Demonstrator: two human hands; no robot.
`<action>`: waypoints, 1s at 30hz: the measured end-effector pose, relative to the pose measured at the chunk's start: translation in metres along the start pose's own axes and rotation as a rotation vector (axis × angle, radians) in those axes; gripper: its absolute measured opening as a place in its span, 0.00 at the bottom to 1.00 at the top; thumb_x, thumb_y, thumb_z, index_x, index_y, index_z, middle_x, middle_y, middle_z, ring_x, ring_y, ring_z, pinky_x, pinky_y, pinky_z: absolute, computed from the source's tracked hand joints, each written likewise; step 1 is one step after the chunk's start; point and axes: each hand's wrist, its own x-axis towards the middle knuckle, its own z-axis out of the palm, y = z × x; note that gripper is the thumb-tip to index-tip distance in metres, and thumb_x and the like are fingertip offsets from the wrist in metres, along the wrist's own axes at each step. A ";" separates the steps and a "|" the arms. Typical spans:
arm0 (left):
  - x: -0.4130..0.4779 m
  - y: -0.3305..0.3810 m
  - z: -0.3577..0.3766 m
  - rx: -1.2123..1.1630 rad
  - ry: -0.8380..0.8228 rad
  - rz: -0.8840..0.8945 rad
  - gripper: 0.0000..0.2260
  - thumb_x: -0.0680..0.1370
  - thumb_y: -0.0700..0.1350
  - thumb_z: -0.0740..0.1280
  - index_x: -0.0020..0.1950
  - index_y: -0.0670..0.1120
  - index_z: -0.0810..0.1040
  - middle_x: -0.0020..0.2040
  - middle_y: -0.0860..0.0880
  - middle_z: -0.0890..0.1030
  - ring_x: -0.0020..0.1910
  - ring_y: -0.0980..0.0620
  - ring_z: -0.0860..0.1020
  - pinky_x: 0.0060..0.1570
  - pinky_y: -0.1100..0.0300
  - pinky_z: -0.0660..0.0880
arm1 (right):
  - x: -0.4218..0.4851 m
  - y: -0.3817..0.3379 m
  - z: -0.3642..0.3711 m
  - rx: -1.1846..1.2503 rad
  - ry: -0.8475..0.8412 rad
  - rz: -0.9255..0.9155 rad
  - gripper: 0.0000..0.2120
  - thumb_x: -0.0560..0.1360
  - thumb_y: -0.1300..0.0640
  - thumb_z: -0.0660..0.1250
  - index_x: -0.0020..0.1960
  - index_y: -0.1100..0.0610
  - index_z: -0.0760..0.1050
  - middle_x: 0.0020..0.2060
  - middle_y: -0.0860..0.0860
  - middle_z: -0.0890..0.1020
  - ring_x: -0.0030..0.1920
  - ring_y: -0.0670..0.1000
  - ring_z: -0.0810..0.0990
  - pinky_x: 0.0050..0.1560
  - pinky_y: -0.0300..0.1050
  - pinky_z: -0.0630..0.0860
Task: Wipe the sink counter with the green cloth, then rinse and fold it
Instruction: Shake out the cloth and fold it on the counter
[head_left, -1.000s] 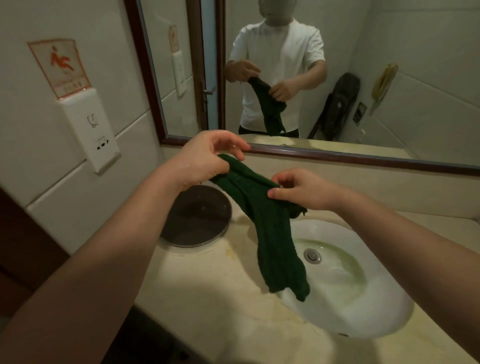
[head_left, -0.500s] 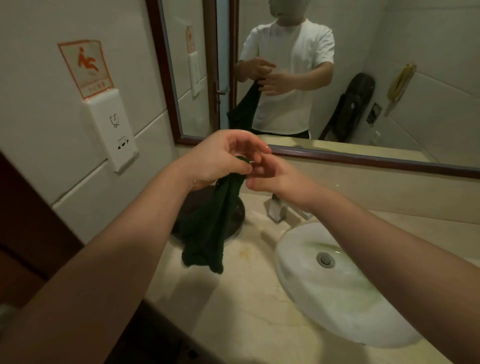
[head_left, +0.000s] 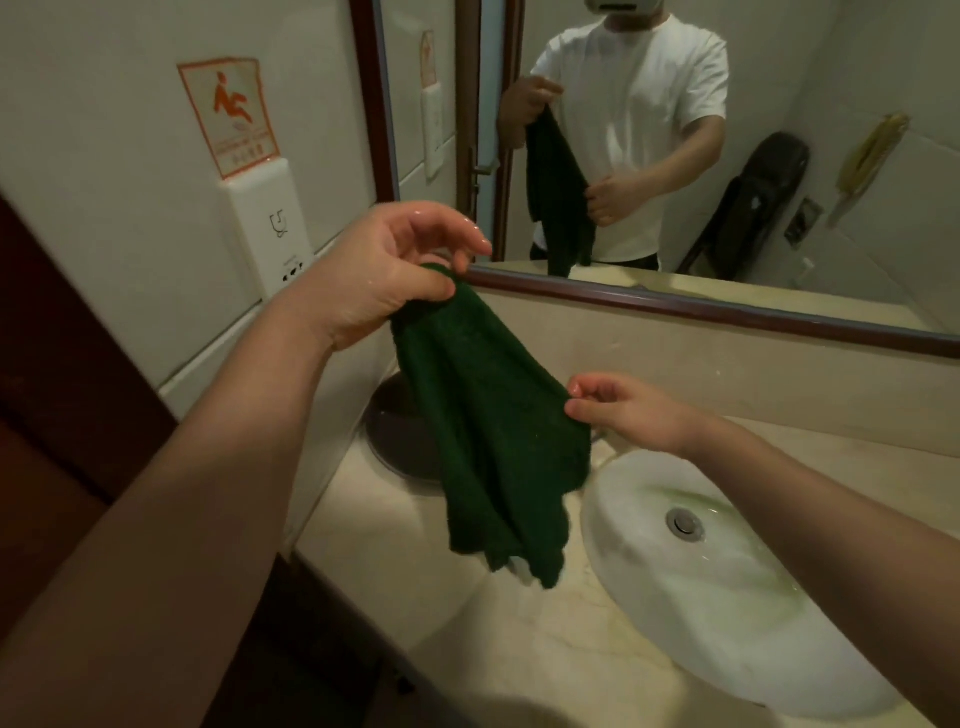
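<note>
The left hand (head_left: 384, 275) pinches the cloth's (head_left: 488, 426) top corner at eleven o'clock; the right hand (head_left: 623, 410) grips its edge at three. It hangs over the desk (head_left: 545, 649), beside the sink (head_left: 727, 597). Wet fingers may slip, dropping it before folding.

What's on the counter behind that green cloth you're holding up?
Behind the green cloth a round dark disc lies on the counter, near the wall. Only its left part shows; the cloth covers the rest and anything between it and the sink.
</note>
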 end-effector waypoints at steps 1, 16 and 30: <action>-0.001 0.002 -0.003 0.016 0.012 -0.004 0.16 0.69 0.30 0.65 0.49 0.48 0.81 0.43 0.49 0.78 0.44 0.56 0.78 0.45 0.64 0.76 | -0.003 0.005 -0.003 -0.026 0.017 0.020 0.15 0.78 0.50 0.63 0.50 0.64 0.74 0.43 0.65 0.77 0.45 0.65 0.76 0.55 0.62 0.75; -0.006 -0.021 -0.019 0.751 0.223 -0.399 0.10 0.76 0.38 0.68 0.42 0.53 0.80 0.44 0.48 0.80 0.47 0.49 0.77 0.47 0.54 0.73 | -0.025 0.017 -0.030 -0.462 0.224 -0.024 0.08 0.77 0.50 0.66 0.49 0.54 0.78 0.41 0.51 0.81 0.43 0.49 0.81 0.45 0.46 0.78; -0.024 -0.077 -0.020 -0.058 0.670 -0.483 0.10 0.78 0.34 0.63 0.43 0.46 0.81 0.48 0.44 0.80 0.51 0.45 0.80 0.37 0.63 0.79 | -0.025 0.083 -0.032 -0.225 0.393 0.257 0.14 0.81 0.54 0.61 0.49 0.63 0.79 0.45 0.63 0.83 0.48 0.62 0.80 0.46 0.48 0.72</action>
